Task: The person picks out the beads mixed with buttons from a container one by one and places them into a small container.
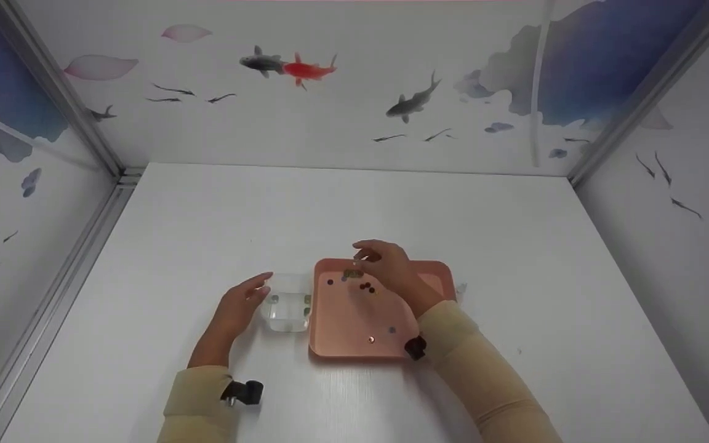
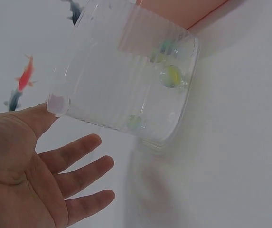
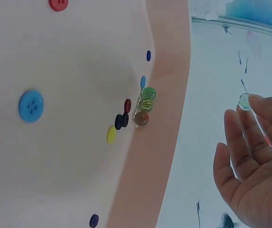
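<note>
In the right wrist view my right hand point(image 3: 254, 161) pinches a clear greenish marble point(image 3: 244, 101) between thumb and fingertip, above the far rim of a pink tray point(image 1: 342, 332). My left hand point(image 1: 239, 309) is beside a clear plastic container point(image 1: 285, 323), its fingers mostly straight. One digit touches the container's rim in the left wrist view; the other fingers spread apart from it. Several marbles, one with yellow inside point(image 2: 171, 76), lie in the container. Along the tray's far edge sit a green marble point(image 3: 148, 93), a striped marble point(image 3: 145, 105) and a brownish marble point(image 3: 141, 118).
Several buttons lie scattered in the tray, among them a large blue button point(image 3: 31, 106), a yellow button point(image 3: 111, 135) and a red button point(image 3: 58, 4). The tray stands right of the container on a white table point(image 1: 207, 209). Printed walls point(image 1: 342, 123) enclose the table.
</note>
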Tool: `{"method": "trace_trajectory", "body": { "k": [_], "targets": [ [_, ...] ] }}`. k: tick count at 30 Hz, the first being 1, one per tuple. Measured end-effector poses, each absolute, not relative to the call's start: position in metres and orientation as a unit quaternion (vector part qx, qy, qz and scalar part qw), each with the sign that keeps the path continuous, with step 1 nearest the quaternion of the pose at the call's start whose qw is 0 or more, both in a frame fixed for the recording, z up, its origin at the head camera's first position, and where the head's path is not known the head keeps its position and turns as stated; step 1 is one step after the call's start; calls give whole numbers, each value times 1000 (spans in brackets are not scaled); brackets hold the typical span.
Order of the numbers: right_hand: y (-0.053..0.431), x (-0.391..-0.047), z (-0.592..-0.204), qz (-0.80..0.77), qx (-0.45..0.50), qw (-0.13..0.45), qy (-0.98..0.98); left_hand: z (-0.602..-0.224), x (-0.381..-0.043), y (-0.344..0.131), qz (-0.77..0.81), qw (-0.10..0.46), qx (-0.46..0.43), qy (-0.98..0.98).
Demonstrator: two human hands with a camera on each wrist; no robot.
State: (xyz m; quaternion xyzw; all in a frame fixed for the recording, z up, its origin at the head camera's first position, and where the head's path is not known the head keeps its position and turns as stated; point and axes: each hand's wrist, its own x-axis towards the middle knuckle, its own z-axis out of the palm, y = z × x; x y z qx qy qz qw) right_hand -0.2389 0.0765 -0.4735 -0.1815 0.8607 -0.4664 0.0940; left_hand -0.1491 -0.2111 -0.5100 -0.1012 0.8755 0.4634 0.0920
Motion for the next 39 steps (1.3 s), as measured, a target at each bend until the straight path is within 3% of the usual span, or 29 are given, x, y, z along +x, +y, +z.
{"method": "trace_trajectory", "body": {
  "k": [25, 39],
  "targets": [
    [53, -231, -465, -504, -149, 171, 834, -507, -148, -210, 460, 83, -97, 879],
    [41, -228, -469, -518, -184, 149, 822, -507, -148, -209, 453, 92, -101, 881]
  ]
}}
